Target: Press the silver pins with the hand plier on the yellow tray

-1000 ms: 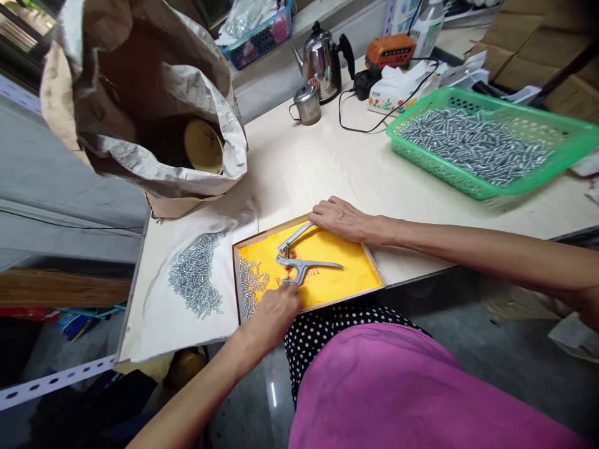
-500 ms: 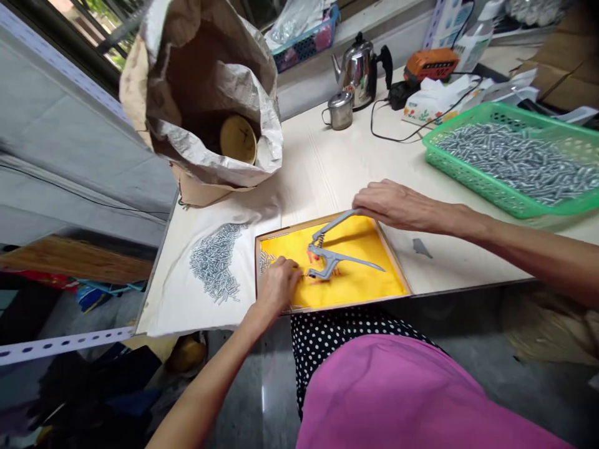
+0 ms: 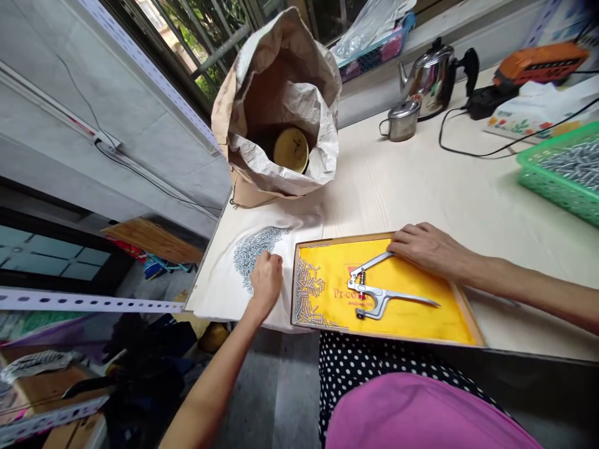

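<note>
My left hand (image 3: 266,276) is over the near side of a pile of small metal pins (image 3: 253,248) on a white cloth (image 3: 213,300). Its fingers are curled together, and what they hold, if anything, is hidden. With fingers around the upper handle end, my right hand (image 3: 418,249) grips silver hand pliers (image 3: 386,295) that have a coil spring between their arms. The pliers are over a shallow yellow-lined tray (image 3: 430,325), with their small jaw facing left. More loose pins (image 3: 306,290) lie along the tray's left end.
An open paper sack (image 3: 241,190) holding a round yellowish object (image 3: 291,151) stands behind the cloth. A steel cup (image 3: 403,121), a kettle (image 3: 430,81), a corded orange device (image 3: 538,62) and a green basket (image 3: 552,187) of metal parts are farther back and right.
My left hand has moved from the pliers' jaw to the pin pile on the left. My right hand stays on the handle, now lower over the tray. The view has swung left.
</note>
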Available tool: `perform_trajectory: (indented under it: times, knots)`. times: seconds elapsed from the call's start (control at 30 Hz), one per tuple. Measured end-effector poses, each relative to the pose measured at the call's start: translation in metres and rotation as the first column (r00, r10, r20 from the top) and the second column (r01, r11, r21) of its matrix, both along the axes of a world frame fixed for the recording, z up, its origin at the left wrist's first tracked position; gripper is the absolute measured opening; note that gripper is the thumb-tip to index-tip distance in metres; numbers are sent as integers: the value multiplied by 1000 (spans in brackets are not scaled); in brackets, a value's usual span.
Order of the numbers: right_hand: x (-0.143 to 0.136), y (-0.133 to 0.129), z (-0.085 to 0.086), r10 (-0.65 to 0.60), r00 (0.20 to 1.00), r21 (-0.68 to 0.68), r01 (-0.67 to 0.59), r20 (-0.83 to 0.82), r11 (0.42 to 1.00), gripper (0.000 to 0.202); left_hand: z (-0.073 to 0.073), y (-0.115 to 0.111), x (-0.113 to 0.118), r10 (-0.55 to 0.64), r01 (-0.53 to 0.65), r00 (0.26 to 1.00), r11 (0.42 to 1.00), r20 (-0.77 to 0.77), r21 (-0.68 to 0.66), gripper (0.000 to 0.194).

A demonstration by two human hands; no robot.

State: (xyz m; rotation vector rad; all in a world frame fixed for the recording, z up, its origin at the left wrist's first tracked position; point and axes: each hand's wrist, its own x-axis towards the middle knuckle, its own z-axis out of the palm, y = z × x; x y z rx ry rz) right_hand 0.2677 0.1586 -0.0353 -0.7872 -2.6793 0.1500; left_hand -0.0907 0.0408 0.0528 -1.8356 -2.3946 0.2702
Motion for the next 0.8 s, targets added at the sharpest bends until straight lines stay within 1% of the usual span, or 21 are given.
perform_trajectory:
  times: [0.07, 0.17, 0.27, 0.37, 0.43, 0.5, 0.6, 0.73, 0.77, 0.8]
  knots:
    - [-8, -19, 2, -41, 999, 12, 41, 7, 999, 37, -5, 19, -23, 67, -67, 998, 997, 6, 41, 33]
    - [-13, -57, 2, -55, 998, -32, 55, -14, 998, 31, -21, 45, -48, 110, -110, 994, 993, 14, 31, 33]
    - [-13, -95, -3, -87, 993, -87, 80, -77, 993, 31, -34, 62, -60, 119, -119, 993, 993, 16, -5, 29]
    - [-11, -119, -12, -159, 977, -110, 144, -145, 984, 35, -38, 69, -64, 103, -102, 995, 994, 2, -39, 27]
    - [-11, -124, -17, -203, 967, -129, 184, -155, 974, 35, -38, 70, -64, 75, -75, 997, 995, -4, -69, 28]
    - [-12, -125, -21, -227, 962, -151, 205, -151, 967, 34, -36, 70, -65, 53, -53, 999, 994, 3, -92, 29]
    - [-14, -123, -25, -237, 961, -147, 216, -144, 965, 33, -36, 70, -66, 65, -62, 997, 993, 29, -96, 27]
    - [-13, -123, -27, -232, 963, -122, 216, -135, 969, 33, -38, 70, -69, 72, -69, 995, 996, 68, -52, 27]
    - [-11, -123, -25, -234, 962, -129, 217, -140, 968, 34, -37, 69, -71, 68, -66, 994, 997, 83, -31, 26]
    - [-9, -122, -21, -237, 960, -145, 216, -149, 965, 34, -36, 67, -73, 78, -80, 987, 997, 141, 9, 24]
